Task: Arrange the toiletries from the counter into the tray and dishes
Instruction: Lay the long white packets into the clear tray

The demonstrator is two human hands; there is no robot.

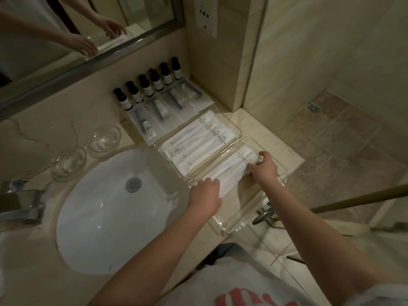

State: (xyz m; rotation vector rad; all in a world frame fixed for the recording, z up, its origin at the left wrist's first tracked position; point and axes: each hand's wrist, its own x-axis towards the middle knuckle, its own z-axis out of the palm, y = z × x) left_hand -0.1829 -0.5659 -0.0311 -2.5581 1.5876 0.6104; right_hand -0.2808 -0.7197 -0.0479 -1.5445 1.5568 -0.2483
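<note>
A near clear acrylic tray (234, 219) sits on the counter's front right, holding white sachets (229, 173). My left hand (206, 195) rests on the near end of these sachets with fingers fairly straight. My right hand (263, 166) pinches their far end. A second clear tray (237, 129) behind it holds a neat row of white packets (198, 142). Farther back lie transparent toothbrush and razor packs (163, 111), with several small dark-capped bottles (150, 85) lined along the wall.
A white basin (114, 208) fills the counter's left, its chrome tap (24, 202) at the far left. Two empty glass dishes (104, 138) (68, 162) stand behind the basin. A mirror (66, 29) hangs above. Tiled floor (342, 140) lies right of the counter.
</note>
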